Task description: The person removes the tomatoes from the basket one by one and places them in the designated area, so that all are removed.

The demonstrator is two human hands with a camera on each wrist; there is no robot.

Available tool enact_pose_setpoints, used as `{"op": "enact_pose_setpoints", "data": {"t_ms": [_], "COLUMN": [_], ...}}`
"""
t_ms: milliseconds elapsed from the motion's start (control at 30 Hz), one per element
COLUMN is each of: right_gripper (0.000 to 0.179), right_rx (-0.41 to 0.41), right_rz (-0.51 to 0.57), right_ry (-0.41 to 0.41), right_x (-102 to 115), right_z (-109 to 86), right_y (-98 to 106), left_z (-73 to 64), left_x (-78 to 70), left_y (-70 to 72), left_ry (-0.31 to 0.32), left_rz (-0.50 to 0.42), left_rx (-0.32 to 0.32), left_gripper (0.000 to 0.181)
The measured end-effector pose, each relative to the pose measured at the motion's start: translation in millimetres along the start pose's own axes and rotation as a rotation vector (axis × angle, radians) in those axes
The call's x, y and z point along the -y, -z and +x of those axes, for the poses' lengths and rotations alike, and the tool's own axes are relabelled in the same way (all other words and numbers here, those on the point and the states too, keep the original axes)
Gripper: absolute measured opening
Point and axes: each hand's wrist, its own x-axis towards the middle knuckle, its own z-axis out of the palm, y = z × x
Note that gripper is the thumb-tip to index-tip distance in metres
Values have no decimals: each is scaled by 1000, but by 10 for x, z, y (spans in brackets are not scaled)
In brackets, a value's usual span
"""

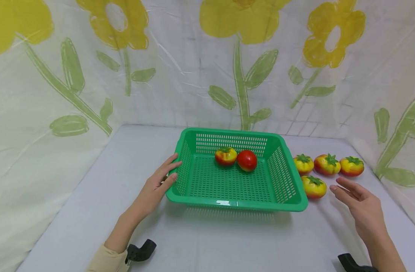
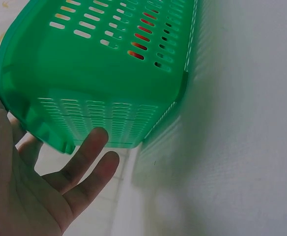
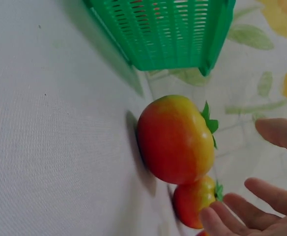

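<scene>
My left hand (image 1: 156, 185) rests at the left rim of a green plastic basket (image 1: 227, 206), with its fingers loosely extended. In the left wrist view two fingers (image 2: 92, 152) stick out free of the basket wall. Inside the basket lie a red-and-yellow tomato (image 1: 226, 156) and a redder tomato (image 1: 247, 160), side by side. My right hand (image 1: 361, 207) is held with fingers apart, just right of the nearest tomato (image 1: 313, 187), and holds nothing. That tomato (image 3: 175, 140) shows large in the right wrist view, with thumb and fingers spread beside its leafy top.
Behind the nearest tomato, a row holds a yellow tomato (image 1: 303, 164), a red-yellow one (image 1: 327, 164) and another (image 1: 352, 166), right of the basket. A white cloth covers the table (image 1: 207, 241). A flower-printed curtain (image 1: 180, 83) hangs along the back and sides.
</scene>
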Motion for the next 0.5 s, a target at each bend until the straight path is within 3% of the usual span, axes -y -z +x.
{"op": "enact_pose_setpoints", "data": {"t_ms": [300,500], "right_gripper": [45,38], "right_rx": [-14,-38], "right_rz": [147,203], "right_ry": [58,74], "right_x": [6,75], "right_z": [-3,-84], "right_y": [0,-29], "left_z": [0,4], "left_x": [3,7], "left_y": [-2,-10], "left_ry": [3,1], "left_rz": [0,-3], "left_rx": [-1,-4], "left_gripper": [43,42]}}
